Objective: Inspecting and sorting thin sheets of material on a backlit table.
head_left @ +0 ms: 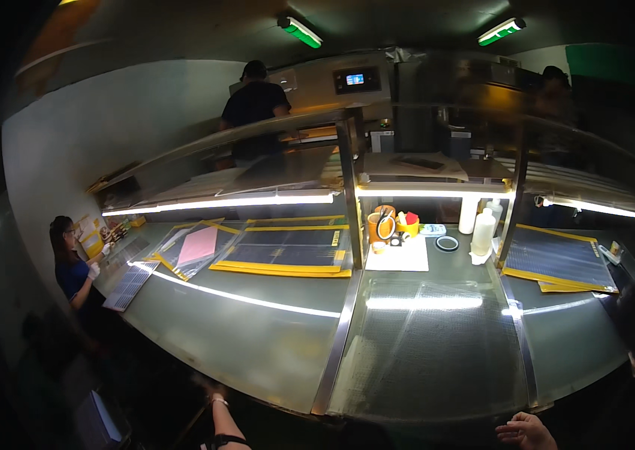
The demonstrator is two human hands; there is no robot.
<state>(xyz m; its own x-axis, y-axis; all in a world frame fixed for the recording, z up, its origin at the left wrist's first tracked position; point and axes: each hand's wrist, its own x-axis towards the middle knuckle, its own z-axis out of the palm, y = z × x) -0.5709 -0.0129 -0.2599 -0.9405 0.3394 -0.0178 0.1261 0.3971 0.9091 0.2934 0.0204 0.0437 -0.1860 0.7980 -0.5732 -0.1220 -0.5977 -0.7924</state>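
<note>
My left hand [211, 388] is low in the view, left of the lit bench's front edge. It is dark and smeared, so its fingers cannot be made out. At the bottom right my right hand [525, 431] hovers by the front edge of the bench. Its fingers are loosely bent and slightly apart, with nothing visible in them. Nearest to it lies a dark translucent mesh sheet [437, 352] on the middle section of the bench [257, 330].
Yellow-edged dark mesh panels [287, 247] and a pink sheet [197, 245] lie left; another panel [557, 259] lies right. White bottles [484, 231] and an orange cup [379, 226] stand mid-bench. Metal posts [347, 187] hold a shelf. A gloved person [70, 259] holds a panel [131, 286].
</note>
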